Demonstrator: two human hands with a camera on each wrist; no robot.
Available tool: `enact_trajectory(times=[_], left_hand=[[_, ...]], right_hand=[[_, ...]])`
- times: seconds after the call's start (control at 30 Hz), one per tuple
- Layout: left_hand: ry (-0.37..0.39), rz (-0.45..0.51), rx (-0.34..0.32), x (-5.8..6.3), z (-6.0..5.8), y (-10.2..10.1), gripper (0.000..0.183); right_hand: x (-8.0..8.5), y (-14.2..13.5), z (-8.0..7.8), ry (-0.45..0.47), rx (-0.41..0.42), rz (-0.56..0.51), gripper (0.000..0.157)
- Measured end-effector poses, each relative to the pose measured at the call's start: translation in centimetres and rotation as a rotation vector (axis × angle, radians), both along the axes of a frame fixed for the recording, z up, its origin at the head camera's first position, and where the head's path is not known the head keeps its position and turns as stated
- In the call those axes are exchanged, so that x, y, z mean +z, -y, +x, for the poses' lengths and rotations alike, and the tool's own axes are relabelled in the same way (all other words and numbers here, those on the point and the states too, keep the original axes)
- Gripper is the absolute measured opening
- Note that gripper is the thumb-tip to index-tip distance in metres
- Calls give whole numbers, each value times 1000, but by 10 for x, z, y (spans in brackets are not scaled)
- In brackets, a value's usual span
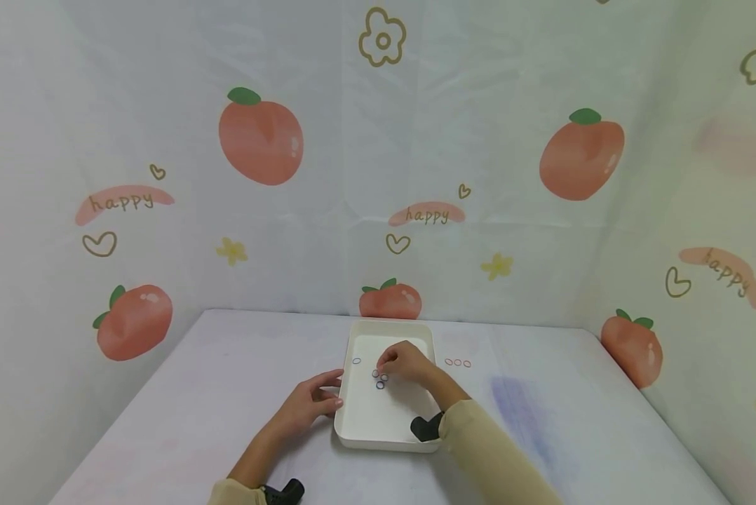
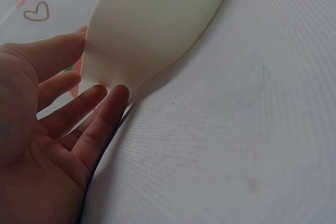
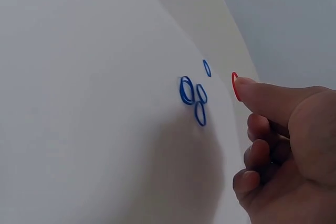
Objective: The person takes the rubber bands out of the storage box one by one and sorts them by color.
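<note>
My right hand (image 1: 408, 361) is above the white tray (image 1: 390, 428), its thumb and fingertips pinching a small red rubber band (image 3: 235, 88). Below it, several blue rubber bands (image 3: 200, 114) lie on the tray floor, most in a loose cluster. One blue band (image 1: 356, 360) sits apart, near the tray's left wall. Along that same side, my left hand (image 1: 302, 407) touches the outer wall with its fingers (image 2: 113, 106) extended and spread.
Three red bands (image 1: 457, 362) lie in a row on the pale tablecloth (image 1: 277, 337), just right of the tray. A white curtain (image 1: 327, 245) printed with fruit and hearts stands behind the table and at both sides.
</note>
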State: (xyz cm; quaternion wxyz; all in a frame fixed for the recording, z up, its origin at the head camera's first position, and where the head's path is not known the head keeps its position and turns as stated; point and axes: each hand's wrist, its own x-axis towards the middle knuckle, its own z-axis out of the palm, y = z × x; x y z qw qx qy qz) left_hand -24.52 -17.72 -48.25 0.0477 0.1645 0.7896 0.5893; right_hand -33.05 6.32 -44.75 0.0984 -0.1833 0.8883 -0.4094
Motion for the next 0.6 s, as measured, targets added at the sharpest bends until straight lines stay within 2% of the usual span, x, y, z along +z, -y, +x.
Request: enact_trajectory(times=[0.1,0.17,0.3,0.4,0.6], left_hand=[[-4,-2,5,1,1,0,59],[-11,-12,11,6,5,-3,58],[-15,-21,14,5,4,-3,58],[-7,-15,9,1,2,-1,60],[-5,-34,22,2,2,-1,59]], right_hand=[[5,-5,0,-13,6,-27,4],[8,-9,0,-20,4,-21,5],[14,-16,0,-22,-10,-2,7],[18,-22,1,-39,-6,-18,7],[25,-37,4,-77,-7,-47,6]])
